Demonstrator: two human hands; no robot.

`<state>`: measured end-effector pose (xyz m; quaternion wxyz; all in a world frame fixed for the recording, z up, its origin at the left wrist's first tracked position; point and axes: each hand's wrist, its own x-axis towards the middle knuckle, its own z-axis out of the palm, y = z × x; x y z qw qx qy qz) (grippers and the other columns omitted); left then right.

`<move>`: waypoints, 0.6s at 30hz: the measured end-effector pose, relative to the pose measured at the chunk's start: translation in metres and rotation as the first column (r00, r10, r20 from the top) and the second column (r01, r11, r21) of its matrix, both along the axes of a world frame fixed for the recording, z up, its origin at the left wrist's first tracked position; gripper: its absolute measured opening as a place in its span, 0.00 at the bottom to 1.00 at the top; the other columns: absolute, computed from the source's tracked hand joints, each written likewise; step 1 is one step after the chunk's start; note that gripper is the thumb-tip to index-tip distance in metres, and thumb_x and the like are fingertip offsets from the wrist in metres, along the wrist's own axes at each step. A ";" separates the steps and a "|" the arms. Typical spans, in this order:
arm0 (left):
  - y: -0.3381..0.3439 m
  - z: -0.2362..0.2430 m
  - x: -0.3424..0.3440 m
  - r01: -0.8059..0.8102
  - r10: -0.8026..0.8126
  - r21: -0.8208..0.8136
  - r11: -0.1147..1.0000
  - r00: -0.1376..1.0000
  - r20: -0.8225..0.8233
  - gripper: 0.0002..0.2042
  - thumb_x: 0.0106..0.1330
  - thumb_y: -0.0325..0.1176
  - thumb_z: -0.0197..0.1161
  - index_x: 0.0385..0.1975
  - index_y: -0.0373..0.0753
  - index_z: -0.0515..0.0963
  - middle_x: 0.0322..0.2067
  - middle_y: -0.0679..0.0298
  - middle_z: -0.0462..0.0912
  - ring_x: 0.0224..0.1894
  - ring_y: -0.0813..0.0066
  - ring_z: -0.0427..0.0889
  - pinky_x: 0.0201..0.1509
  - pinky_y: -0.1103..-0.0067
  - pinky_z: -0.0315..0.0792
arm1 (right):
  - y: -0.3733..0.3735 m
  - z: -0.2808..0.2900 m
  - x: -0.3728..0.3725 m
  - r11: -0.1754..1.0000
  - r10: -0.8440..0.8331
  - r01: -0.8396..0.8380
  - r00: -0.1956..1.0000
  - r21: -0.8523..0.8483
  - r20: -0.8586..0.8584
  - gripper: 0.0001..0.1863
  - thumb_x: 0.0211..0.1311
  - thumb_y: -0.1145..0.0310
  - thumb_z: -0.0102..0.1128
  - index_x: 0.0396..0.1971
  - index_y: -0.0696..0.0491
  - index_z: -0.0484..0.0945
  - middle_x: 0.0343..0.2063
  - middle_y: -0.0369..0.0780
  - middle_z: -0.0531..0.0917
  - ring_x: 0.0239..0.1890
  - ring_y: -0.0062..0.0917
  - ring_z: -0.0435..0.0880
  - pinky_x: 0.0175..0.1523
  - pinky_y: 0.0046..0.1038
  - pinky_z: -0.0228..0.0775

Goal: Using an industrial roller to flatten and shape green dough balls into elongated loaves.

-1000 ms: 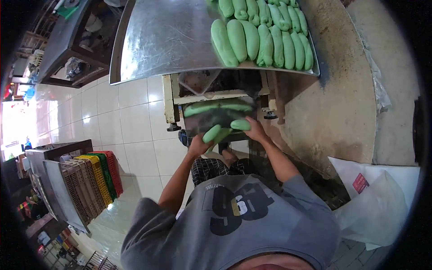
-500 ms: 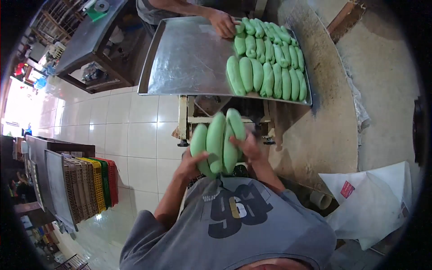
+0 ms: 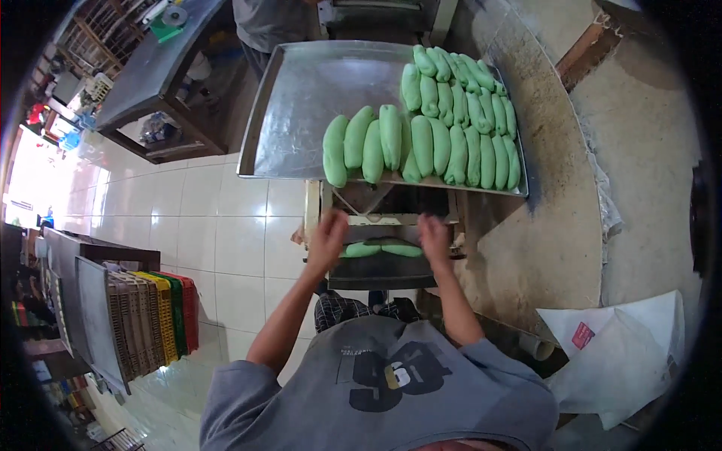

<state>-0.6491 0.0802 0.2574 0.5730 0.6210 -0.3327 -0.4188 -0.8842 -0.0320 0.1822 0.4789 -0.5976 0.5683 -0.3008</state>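
Observation:
My left hand (image 3: 329,234) and my right hand (image 3: 433,239) are raised just below the metal tray (image 3: 301,83), both empty with loosely spread fingers. Between and below them, two long green rolls (image 3: 392,249) rest in the dark outfeed of a cream-framed machine (image 3: 311,203). On the tray above lie several rows of pale green dough rolls (image 3: 459,154); a looser group (image 3: 353,143) sits at the front, left of the others.
A co-worker's grey clothing (image 3: 259,22) shows beyond the tray. At left stand a steel table (image 3: 143,75) and stacked coloured crates (image 3: 169,316). A concrete ledge (image 3: 556,225) runs along the right, with a white sack (image 3: 624,361) at lower right.
The rolls my hands held are now on the tray's front, and both hands have come away. The co-worker's hand at the far rolls has left view.

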 end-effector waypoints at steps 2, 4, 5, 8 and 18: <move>0.013 -0.077 -0.018 0.335 -0.390 0.215 0.917 0.866 0.312 0.10 0.59 0.36 0.59 0.36 0.37 0.74 0.31 0.61 0.78 0.34 0.70 0.77 0.34 0.76 0.71 | 0.022 -0.076 -0.011 0.946 0.311 -0.288 0.936 0.148 -0.167 0.17 0.55 0.56 0.62 0.31 0.57 0.76 0.22 0.37 0.79 0.29 0.21 0.79 0.37 0.25 0.70; 0.025 -0.130 -0.030 0.309 -0.551 0.465 0.830 0.589 0.591 0.13 0.55 0.36 0.60 0.39 0.38 0.74 0.39 0.58 0.76 0.42 0.63 0.76 0.43 0.70 0.71 | 0.039 -0.084 -0.002 0.886 0.457 -0.427 0.740 0.180 -0.493 0.25 0.54 0.57 0.63 0.48 0.55 0.68 0.46 0.45 0.72 0.48 0.36 0.73 0.50 0.38 0.67; 0.024 -0.150 -0.037 0.326 -0.569 0.475 0.817 0.590 0.573 0.13 0.55 0.36 0.60 0.39 0.38 0.74 0.39 0.58 0.76 0.42 0.63 0.76 0.43 0.70 0.71 | 0.043 -0.102 -0.003 0.880 0.430 -0.462 0.669 0.113 -0.606 0.26 0.53 0.59 0.63 0.49 0.55 0.67 0.48 0.46 0.70 0.51 0.38 0.70 0.52 0.39 0.65; 0.021 -0.222 -0.053 0.041 -0.349 0.348 0.937 0.201 0.915 0.19 0.51 0.35 0.59 0.45 0.41 0.70 0.43 0.58 0.72 0.49 0.60 0.71 0.51 0.65 0.66 | 0.043 -0.162 -0.011 0.864 0.334 -0.503 0.583 -0.007 -0.741 0.26 0.52 0.63 0.62 0.50 0.54 0.66 0.47 0.46 0.68 0.53 0.40 0.66 0.55 0.40 0.61; 0.047 -0.175 -0.051 0.274 -0.520 0.452 0.849 0.276 0.808 0.17 0.50 0.32 0.58 0.41 0.42 0.67 0.35 0.59 0.68 0.42 0.59 0.69 0.46 0.66 0.64 | 0.066 -0.112 -0.049 0.783 0.272 -0.555 0.712 -0.281 -0.647 0.27 0.44 0.75 0.63 0.49 0.50 0.69 0.36 0.43 0.69 0.40 0.38 0.69 0.44 0.38 0.60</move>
